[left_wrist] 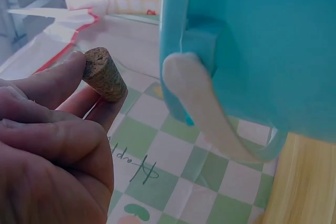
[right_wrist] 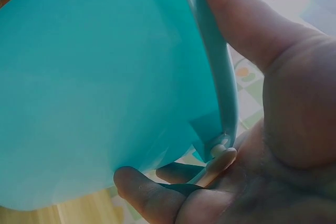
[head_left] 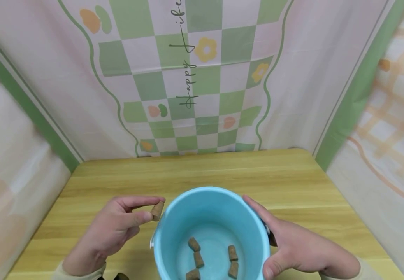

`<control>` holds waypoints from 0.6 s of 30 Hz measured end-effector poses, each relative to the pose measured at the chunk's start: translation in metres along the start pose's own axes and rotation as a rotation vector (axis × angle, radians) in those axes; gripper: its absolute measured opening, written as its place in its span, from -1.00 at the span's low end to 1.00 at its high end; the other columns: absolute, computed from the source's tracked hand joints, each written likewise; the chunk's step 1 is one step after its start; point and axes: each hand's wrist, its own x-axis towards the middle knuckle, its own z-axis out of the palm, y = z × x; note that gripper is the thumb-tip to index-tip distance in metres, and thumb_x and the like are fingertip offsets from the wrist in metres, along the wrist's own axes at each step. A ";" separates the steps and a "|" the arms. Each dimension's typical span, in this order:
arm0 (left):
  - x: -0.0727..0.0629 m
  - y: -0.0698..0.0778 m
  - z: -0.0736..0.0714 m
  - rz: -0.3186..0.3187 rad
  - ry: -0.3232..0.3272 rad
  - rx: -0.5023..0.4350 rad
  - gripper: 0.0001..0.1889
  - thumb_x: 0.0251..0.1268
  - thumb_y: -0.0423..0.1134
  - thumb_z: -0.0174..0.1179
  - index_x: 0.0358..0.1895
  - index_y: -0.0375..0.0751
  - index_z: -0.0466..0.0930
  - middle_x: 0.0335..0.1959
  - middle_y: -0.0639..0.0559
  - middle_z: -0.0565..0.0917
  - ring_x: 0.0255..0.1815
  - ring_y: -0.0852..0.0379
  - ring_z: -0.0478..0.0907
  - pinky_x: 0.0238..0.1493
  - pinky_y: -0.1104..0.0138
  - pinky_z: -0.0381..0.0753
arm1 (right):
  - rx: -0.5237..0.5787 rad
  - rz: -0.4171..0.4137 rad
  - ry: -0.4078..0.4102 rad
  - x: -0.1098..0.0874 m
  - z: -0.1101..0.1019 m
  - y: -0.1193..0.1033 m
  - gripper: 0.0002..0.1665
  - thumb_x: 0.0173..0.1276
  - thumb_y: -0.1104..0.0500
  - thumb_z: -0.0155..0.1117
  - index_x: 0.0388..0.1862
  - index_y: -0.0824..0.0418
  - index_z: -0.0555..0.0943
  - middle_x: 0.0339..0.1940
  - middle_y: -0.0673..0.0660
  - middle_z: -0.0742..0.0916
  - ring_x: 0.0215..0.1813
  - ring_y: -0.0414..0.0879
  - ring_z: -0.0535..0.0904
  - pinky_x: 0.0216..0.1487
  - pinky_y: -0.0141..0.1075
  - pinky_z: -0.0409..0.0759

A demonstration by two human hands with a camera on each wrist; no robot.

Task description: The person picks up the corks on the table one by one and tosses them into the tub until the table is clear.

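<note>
A light blue bucket [head_left: 205, 208] stands on the table, open side up in the head view. On its floor lie several brown corks [head_left: 197, 259], some at the left, others at the right. My left hand [head_left: 112, 223] pinches one tapered cork [head_left: 157, 211] between thumb and fingertips, just outside the bucket's left rim. The left wrist view shows this cork [left_wrist: 105, 74] beside the white handle [left_wrist: 202, 106]. From the right, my right hand [head_left: 298, 245] holds the bucket, its thumb at the rim and its fingers along the outer wall.
Beneath the bucket is a wood-grain table [head_left: 118, 175]. A checkered, printed cloth [head_left: 202, 77] hangs behind its far edge, with more cloth along both sides. A small dark object [head_left: 120, 276] shows at the bottom edge near the left sleeve.
</note>
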 end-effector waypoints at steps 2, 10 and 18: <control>0.001 0.000 0.003 -0.019 -0.003 0.008 -0.68 0.39 -0.51 0.17 0.13 -0.23 0.69 -0.01 -0.08 0.72 -0.79 0.10 -0.09 -0.77 0.26 -0.12 | 0.002 0.004 0.000 0.000 0.000 0.000 0.42 0.19 -0.02 0.56 0.66 -0.09 -0.33 0.49 0.39 0.25 0.26 0.18 0.49 0.09 -0.15 0.58; 0.002 0.001 0.013 -0.090 -0.008 0.059 -0.69 0.36 -0.43 0.26 0.14 -0.26 0.68 -0.58 0.13 0.64 -0.80 0.10 -0.07 -0.77 0.37 -0.01 | -0.006 0.018 0.005 0.000 0.001 0.000 0.43 0.18 -0.04 0.56 0.65 -0.10 -0.34 0.46 0.41 0.30 0.25 0.18 0.51 0.08 -0.15 0.59; 0.005 -0.003 0.015 -0.088 -0.049 0.044 -0.66 0.34 -0.43 0.28 0.16 -0.37 0.63 -0.70 0.20 0.54 -0.80 0.10 -0.10 -0.77 0.35 -0.05 | -0.012 0.004 -0.001 0.001 0.000 0.001 0.43 0.18 -0.02 0.56 0.65 -0.08 -0.34 0.47 0.42 0.29 0.26 0.19 0.49 0.10 -0.16 0.58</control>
